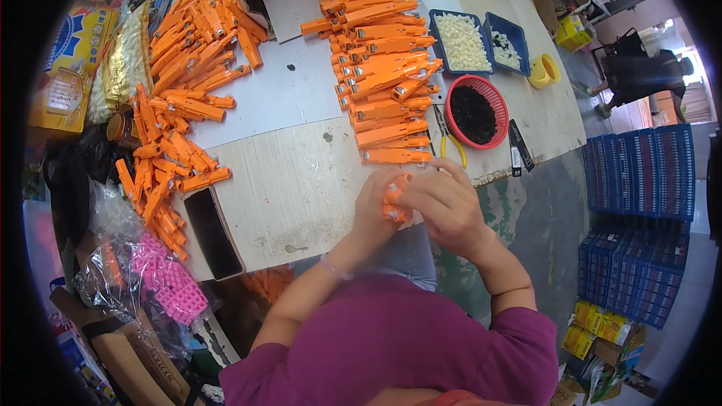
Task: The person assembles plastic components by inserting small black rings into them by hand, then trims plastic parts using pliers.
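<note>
At the table's front edge my left hand is closed around a few orange plastic pieces, held with their ends facing up. My right hand is closed over the same pieces from the right, its fingertips at their top; whether it pinches a smaller part there cannot be made out. Just beyond both hands lies a long stacked row of orange plastic housings with small metal bits at their ends. To its right are a red basket of small black parts and yellow-handled pliers.
Loose orange housings are heaped at the left, with a phone nearer me. Two blue trays of small white parts and a yellow ring stand far right. Blue crates are stacked beyond the table; another person is farther off.
</note>
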Action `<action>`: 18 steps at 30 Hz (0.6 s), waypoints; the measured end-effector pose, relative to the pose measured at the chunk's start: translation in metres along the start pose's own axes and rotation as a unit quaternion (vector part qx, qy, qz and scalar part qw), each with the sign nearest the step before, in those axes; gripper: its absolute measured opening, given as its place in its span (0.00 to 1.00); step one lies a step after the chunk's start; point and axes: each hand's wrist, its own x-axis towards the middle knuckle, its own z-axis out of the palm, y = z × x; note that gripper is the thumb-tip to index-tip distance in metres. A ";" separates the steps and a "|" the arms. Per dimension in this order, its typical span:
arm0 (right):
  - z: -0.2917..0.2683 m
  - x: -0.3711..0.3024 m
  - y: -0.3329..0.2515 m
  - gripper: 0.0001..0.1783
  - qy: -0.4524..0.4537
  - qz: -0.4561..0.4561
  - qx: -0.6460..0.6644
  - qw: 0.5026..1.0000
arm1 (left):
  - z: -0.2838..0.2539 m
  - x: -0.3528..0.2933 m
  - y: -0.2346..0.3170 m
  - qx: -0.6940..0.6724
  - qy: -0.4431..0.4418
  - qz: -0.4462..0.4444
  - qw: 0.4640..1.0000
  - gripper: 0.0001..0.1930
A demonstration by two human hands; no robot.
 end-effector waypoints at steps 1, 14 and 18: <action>0.002 -0.001 0.000 0.09 0.000 0.000 0.000 1.000 | 0.000 0.000 0.000 0.000 0.000 -0.005 1.000 0.34; 0.009 -0.016 0.004 0.07 0.006 -0.011 -0.096 0.995 | 0.000 0.001 0.000 -0.002 0.002 0.009 1.000 0.34; 0.005 -0.024 0.006 0.07 -0.009 -0.041 -0.130 0.991 | -0.002 0.000 0.002 -0.011 0.004 -0.017 1.000 0.34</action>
